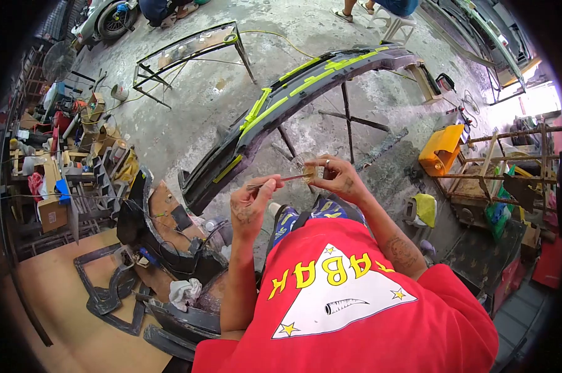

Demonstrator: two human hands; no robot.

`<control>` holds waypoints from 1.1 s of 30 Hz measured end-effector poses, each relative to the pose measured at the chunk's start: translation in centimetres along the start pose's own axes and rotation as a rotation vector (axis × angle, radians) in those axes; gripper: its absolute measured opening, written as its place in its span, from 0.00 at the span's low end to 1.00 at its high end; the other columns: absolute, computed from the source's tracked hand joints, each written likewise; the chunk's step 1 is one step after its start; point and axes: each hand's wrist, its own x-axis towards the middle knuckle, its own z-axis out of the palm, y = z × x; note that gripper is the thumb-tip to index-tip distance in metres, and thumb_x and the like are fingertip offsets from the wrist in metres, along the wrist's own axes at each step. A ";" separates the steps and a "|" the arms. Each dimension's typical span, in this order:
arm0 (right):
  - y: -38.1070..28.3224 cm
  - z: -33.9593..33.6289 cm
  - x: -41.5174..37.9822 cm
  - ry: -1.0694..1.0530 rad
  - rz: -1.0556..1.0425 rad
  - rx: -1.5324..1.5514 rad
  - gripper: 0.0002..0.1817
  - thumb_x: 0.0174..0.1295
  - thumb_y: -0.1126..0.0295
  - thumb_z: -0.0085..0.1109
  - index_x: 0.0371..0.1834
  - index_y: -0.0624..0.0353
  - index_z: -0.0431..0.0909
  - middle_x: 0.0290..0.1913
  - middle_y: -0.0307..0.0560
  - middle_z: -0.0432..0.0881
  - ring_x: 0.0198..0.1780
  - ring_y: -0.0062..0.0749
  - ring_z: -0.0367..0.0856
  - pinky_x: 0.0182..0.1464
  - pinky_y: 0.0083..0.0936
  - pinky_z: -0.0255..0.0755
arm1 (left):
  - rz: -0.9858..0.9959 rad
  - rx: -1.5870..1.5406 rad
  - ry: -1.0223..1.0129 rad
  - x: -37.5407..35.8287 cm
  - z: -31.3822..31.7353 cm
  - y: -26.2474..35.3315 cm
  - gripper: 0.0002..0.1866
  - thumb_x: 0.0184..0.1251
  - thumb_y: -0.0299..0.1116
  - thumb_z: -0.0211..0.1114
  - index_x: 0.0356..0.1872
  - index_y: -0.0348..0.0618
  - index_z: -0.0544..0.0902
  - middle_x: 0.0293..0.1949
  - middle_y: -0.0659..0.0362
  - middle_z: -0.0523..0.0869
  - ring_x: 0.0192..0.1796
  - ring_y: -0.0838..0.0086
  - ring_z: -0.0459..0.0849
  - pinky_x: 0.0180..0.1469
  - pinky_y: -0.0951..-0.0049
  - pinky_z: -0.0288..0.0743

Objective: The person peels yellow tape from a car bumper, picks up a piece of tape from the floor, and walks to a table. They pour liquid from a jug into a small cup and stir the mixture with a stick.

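Observation:
My left hand point(253, 205) is closed on a thin stick-like tool point(288, 178) that points right, towards my other hand. Between the fingers of my right hand point(337, 177) is a small clear container point(308, 169), and the tool's tip is at it. What the container holds is too small to tell. Just beyond both hands a long dark bumper point(274, 115) with yellow-green tape strips point(265, 119) rests on a black stand point(347, 112).
Left stand a crowded shelf point(63, 161), black plastic parts point(162, 248) and a crumpled white cloth point(184, 293). An orange container point(441, 150) and a rusty rack point(511, 180) are right. A metal frame table point(194, 46) and two people point(162, 9) are farther off.

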 end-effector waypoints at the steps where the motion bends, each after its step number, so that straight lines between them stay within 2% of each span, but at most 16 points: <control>1: 0.3 -0.7 0.0 -0.018 -0.005 0.021 0.23 0.57 0.67 0.79 0.58 0.54 0.88 0.44 0.34 0.83 0.26 0.12 0.67 0.29 0.17 0.62 | 0.005 0.008 0.041 0.0 0.6 0.1 0.10 0.77 0.27 0.64 0.51 0.35 0.89 0.42 0.57 0.93 0.42 0.80 0.87 0.45 0.79 0.77; 3: 0.6 -2.1 0.1 -0.037 -0.029 0.017 0.23 0.57 0.67 0.78 0.59 0.53 0.88 0.43 0.33 0.83 0.26 0.11 0.67 0.29 0.17 0.62 | 0.018 0.017 0.078 0.0 2.1 0.4 0.10 0.77 0.27 0.64 0.51 0.35 0.89 0.42 0.57 0.92 0.42 0.79 0.87 0.46 0.78 0.78; 5: 1.4 -3.7 0.5 -0.051 -0.053 0.010 0.23 0.58 0.67 0.78 0.59 0.53 0.88 0.42 0.32 0.84 0.26 0.11 0.66 0.28 0.17 0.62 | 0.150 0.138 -0.027 0.2 3.1 0.8 0.10 0.77 0.27 0.64 0.52 0.35 0.89 0.43 0.55 0.92 0.46 0.76 0.88 0.48 0.78 0.77; 8: 3.5 -5.6 1.3 -0.080 -0.051 0.119 0.24 0.58 0.69 0.77 0.60 0.51 0.88 0.39 0.31 0.84 0.26 0.11 0.67 0.28 0.17 0.62 | 0.257 0.146 -0.031 0.2 4.7 0.8 0.10 0.76 0.25 0.63 0.52 0.34 0.88 0.46 0.54 0.90 0.48 0.76 0.87 0.50 0.78 0.76; 11: 4.6 -7.7 2.4 -0.139 -0.055 0.102 0.24 0.57 0.71 0.76 0.60 0.50 0.88 0.38 0.29 0.83 0.27 0.10 0.68 0.29 0.17 0.62 | 0.198 0.080 0.027 0.1 6.6 1.1 0.10 0.76 0.23 0.62 0.53 0.33 0.87 0.49 0.54 0.88 0.49 0.76 0.86 0.52 0.77 0.76; 14: 4.8 -9.2 3.2 -0.209 -0.054 0.174 0.24 0.57 0.71 0.75 0.60 0.50 0.88 0.39 0.31 0.84 0.28 0.11 0.70 0.29 0.17 0.63 | 0.148 0.149 0.095 0.4 9.0 1.2 0.10 0.76 0.23 0.61 0.53 0.33 0.86 0.50 0.54 0.88 0.50 0.76 0.85 0.53 0.76 0.77; 17: 3.9 -10.8 3.8 -0.268 -0.150 0.066 0.24 0.58 0.71 0.74 0.60 0.51 0.88 0.43 0.34 0.85 0.28 0.12 0.72 0.30 0.18 0.65 | 0.148 0.127 0.079 0.3 10.0 0.8 0.10 0.77 0.24 0.62 0.52 0.33 0.86 0.48 0.55 0.89 0.48 0.76 0.85 0.52 0.75 0.77; 19: 3.5 -11.7 4.1 -0.365 -0.104 0.003 0.24 0.58 0.73 0.75 0.61 0.52 0.87 0.49 0.37 0.84 0.35 0.15 0.77 0.36 0.17 0.70 | 0.080 0.089 0.137 0.5 11.1 1.0 0.10 0.77 0.26 0.62 0.52 0.33 0.87 0.47 0.55 0.90 0.47 0.76 0.85 0.51 0.76 0.78; 23: 3.8 -12.5 4.7 -0.420 -0.181 -0.083 0.26 0.56 0.72 0.74 0.62 0.50 0.87 0.49 0.38 0.84 0.32 0.16 0.75 0.34 0.18 0.69 | -0.015 -0.052 0.290 0.3 12.4 0.7 0.11 0.78 0.28 0.62 0.51 0.31 0.87 0.43 0.55 0.91 0.43 0.77 0.86 0.49 0.75 0.80; 27: 4.1 -12.6 5.1 -0.445 -0.257 -0.077 0.28 0.57 0.70 0.73 0.64 0.49 0.86 0.50 0.40 0.84 0.31 0.18 0.76 0.33 0.19 0.70 | -0.035 -0.048 0.280 0.7 13.0 0.4 0.11 0.79 0.27 0.62 0.51 0.31 0.87 0.42 0.55 0.91 0.43 0.77 0.88 0.50 0.77 0.81; 29: 4.1 -12.8 5.1 -0.449 -0.279 -0.093 0.28 0.57 0.70 0.73 0.64 0.48 0.86 0.51 0.40 0.83 0.31 0.18 0.76 0.33 0.19 0.70 | -0.027 -0.064 0.380 0.8 13.3 0.5 0.11 0.78 0.27 0.62 0.52 0.31 0.87 0.42 0.54 0.91 0.42 0.76 0.88 0.49 0.77 0.82; 31: 3.9 -12.8 5.1 -0.446 -0.263 -0.147 0.25 0.60 0.64 0.74 0.62 0.51 0.86 0.51 0.47 0.85 0.40 0.35 0.85 0.39 0.28 0.76 | -0.017 -0.072 0.343 0.8 13.1 0.1 0.11 0.78 0.27 0.62 0.52 0.31 0.87 0.42 0.54 0.91 0.43 0.76 0.88 0.49 0.77 0.82; 33: 3.4 -13.1 5.2 -0.466 -0.246 -0.144 0.25 0.60 0.64 0.74 0.63 0.50 0.86 0.52 0.47 0.85 0.40 0.35 0.85 0.39 0.28 0.76 | -0.008 -0.083 0.302 0.9 13.2 0.2 0.11 0.78 0.27 0.62 0.52 0.30 0.87 0.43 0.55 0.91 0.43 0.76 0.87 0.49 0.77 0.82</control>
